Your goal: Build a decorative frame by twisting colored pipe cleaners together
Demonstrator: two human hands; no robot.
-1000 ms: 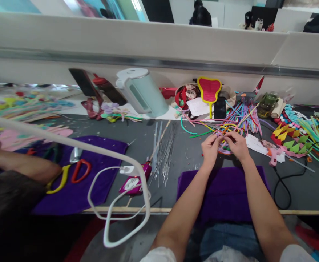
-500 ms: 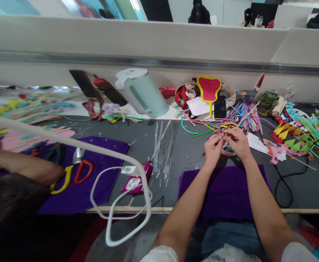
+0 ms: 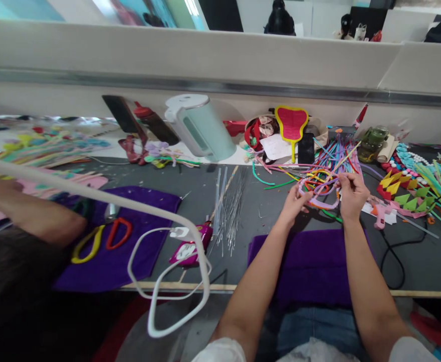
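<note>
A light purple pipe cleaner (image 3: 328,204) bent into loops spans the gap between my hands above the dark table. My left hand (image 3: 294,205) is closed on its left side, thumb against fingers. On the other side my right hand (image 3: 353,197) pinches the purple loop near its upper right. Yellow, red and green pipe cleaners lie behind and under the loops, partly hidden. Further back a pile of cut pipe cleaners (image 3: 339,157) in blue, pink and purple spreads out. Below my wrists is a folded purple cloth (image 3: 311,266) at the table edge.
A pink glue gun (image 3: 380,215) with a black cord lies right. Thin metal wires (image 3: 231,213) and a magenta packet (image 3: 202,240) lie left. Behind stand a kettle (image 3: 215,130) and a green jar (image 3: 372,143). A co-worker's arm (image 3: 47,213) is near scissors (image 3: 118,232). A white cable (image 3: 156,213) crosses the foreground.
My hands were together at one spot; now they are apart, the right one moved rightward and turned, with the purple loops showing between them. The view has shifted slightly.
</note>
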